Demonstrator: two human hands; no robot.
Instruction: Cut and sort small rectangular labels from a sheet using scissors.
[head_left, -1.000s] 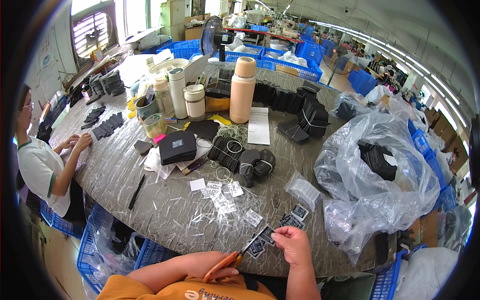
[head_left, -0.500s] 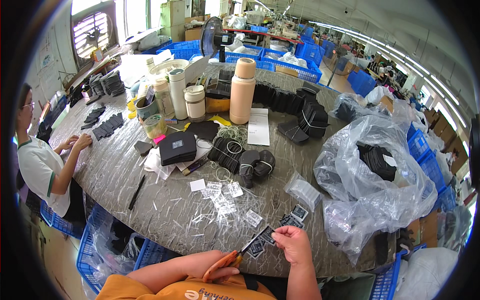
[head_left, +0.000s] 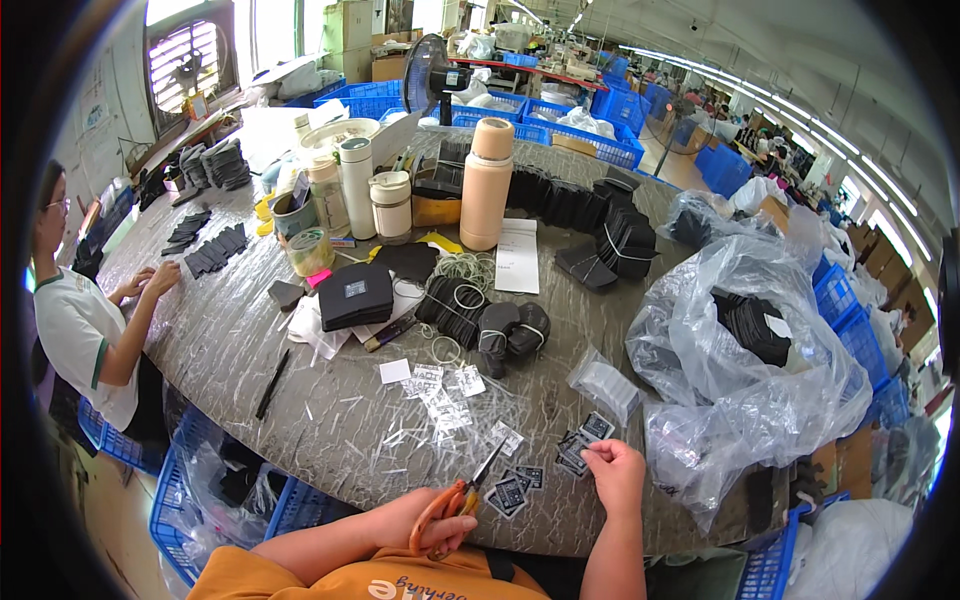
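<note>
Scissors: orange handles, blades slightly parted, tips pointing up-right over the table; at the near table edge.
Left hand: fingers through the handles, closed on the scissors.
Right hand: thumb and forefinger pinched together on a small dark label; what lies under the palm is hidden.
Labels: small black-and-white squares scattered between the two hands, flat on the table.
Tags: white slips, just beyond the labels.
Small bag: clear, empty-looking, above the right hand.
Big bag: clear plastic, black pieces inside, right of the hands.
Black bundles: banded stacks, mid-table.
Flask: tan, upright, far side, beside white bottles.
Table: grey, marbled, round edge.
Co-worker: seated at left, hands on the table near black pieces.
</note>
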